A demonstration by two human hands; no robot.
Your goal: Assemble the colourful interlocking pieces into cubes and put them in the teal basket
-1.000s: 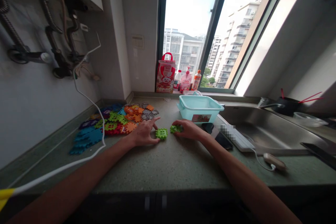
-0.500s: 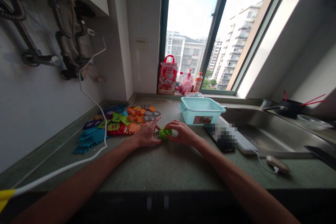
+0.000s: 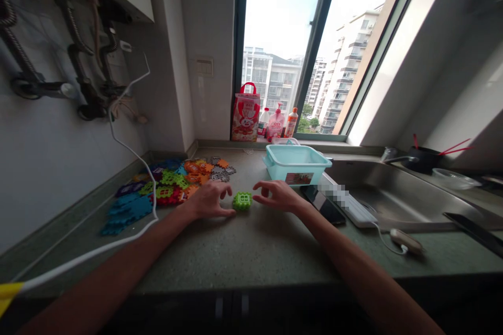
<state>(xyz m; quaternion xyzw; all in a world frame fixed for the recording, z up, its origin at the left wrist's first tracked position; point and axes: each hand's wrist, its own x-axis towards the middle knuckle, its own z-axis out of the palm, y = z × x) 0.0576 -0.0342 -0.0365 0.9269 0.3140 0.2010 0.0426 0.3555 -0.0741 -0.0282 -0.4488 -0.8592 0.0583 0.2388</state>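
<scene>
A small green block made of interlocking plastic pieces, with a window pattern on top, rests on the counter between my hands. My left hand is just left of it, thumb and fingers apart and holding nothing. On the other side, my right hand hovers close by with its fingers curved and spread, also holding nothing. Beyond my left hand lies a pile of flat, notched plastic building pieces in several colours, among them green pieces, orange pieces, grey pieces and blue pieces.
A turquoise plastic tub stands behind my right hand, with a dark phone and a white power strip beside it. The steel sink is at the right. A white cable crosses the counter on the left.
Both hands have let go of the green block and drawn apart to either side. It now sits on the counter with its window face showing. The view has shifted slightly.
</scene>
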